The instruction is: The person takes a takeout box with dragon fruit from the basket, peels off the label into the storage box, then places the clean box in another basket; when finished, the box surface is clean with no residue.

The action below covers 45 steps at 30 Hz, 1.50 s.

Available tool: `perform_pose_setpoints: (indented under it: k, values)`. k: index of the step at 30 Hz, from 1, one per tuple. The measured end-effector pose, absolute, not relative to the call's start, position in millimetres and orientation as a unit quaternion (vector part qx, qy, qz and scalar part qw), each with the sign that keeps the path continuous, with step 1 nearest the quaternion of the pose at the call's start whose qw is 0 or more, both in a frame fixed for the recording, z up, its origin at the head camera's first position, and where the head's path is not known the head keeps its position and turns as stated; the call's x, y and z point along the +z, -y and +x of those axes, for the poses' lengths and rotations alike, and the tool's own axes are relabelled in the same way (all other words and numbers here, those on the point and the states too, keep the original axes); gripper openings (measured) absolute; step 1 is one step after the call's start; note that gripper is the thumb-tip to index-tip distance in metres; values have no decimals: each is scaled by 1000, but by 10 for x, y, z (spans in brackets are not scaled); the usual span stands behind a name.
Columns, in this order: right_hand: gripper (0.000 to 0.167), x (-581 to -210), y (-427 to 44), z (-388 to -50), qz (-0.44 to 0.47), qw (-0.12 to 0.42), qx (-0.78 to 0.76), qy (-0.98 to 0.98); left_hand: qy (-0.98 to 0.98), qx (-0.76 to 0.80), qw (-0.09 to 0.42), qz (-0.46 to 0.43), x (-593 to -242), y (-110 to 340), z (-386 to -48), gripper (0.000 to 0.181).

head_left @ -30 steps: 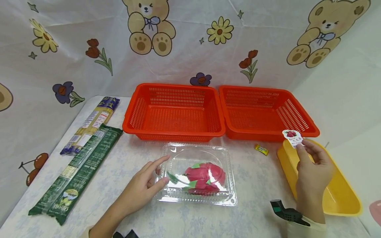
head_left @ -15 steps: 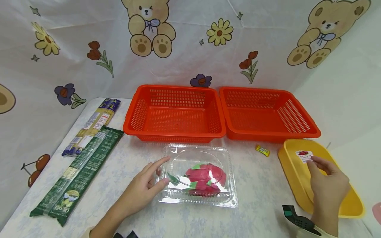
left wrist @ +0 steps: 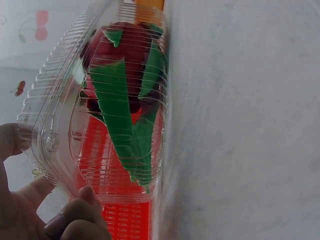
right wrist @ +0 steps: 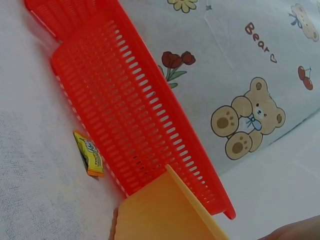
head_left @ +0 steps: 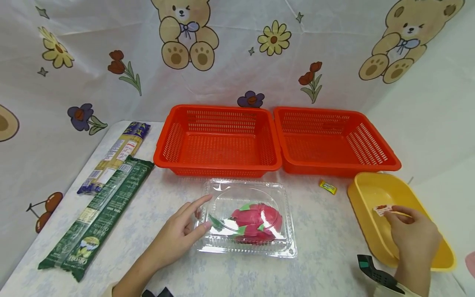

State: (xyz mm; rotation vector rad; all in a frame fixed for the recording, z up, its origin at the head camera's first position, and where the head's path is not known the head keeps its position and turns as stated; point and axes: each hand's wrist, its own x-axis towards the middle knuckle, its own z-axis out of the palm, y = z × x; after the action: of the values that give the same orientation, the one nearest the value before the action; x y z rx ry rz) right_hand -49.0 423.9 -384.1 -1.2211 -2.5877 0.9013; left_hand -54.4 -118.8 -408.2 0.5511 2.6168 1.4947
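Note:
My left hand [head_left: 178, 237] rests on the left side of a clear plastic clamshell box [head_left: 272, 247], its fingers extended over the lid edge. Inside the box lies a pink dragon fruit [head_left: 259, 222] with green leafy tips; the left wrist view shows the fruit [left wrist: 135, 55] through the ribbed wall. Over the yellow bin [head_left: 354, 202] at the right, my right hand [head_left: 417, 233] pinches a small white sticker [head_left: 381, 209] with a red fruit print between thumb and fingers. In the right wrist view only a blurred edge of that hand [right wrist: 297, 232] shows, and the sticker is out of sight.
Two red plastic baskets, left [head_left: 219, 171] and right [head_left: 337, 168], stand side by side at the back. A small yellow wrapped candy [head_left: 328, 187] lies before the right one. At the left, a green pasta packet [head_left: 98, 216] overlaps a blue-and-gold spaghetti packet [head_left: 115, 159].
My right hand has moved right and down with the sticker, from the bin's far left rim to over its inside. The left hand stays on the clamshell box.

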Motion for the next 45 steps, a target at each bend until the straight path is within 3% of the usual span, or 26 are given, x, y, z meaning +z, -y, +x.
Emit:
perform_pose_setpoints:
  k: [13,24,34,45]
  values:
    - [46,-3842,-4234,-448,-341,-23,162,926,-856,486,39,174,-4065,1195,-532,63]
    - [80,-3867,-4227,-421,-358,-95,115,922,-862,472,30,181,-4048,1189,-531,64]
    - [77,-3773,-4267,-475,-330,12,175,927,-860,473,28,187,-4067,1193,-537,62]
    - [67,-3403,-4125,-740,-332,123,437,827,-863,472,36,179,-4061,1190,-535,63]
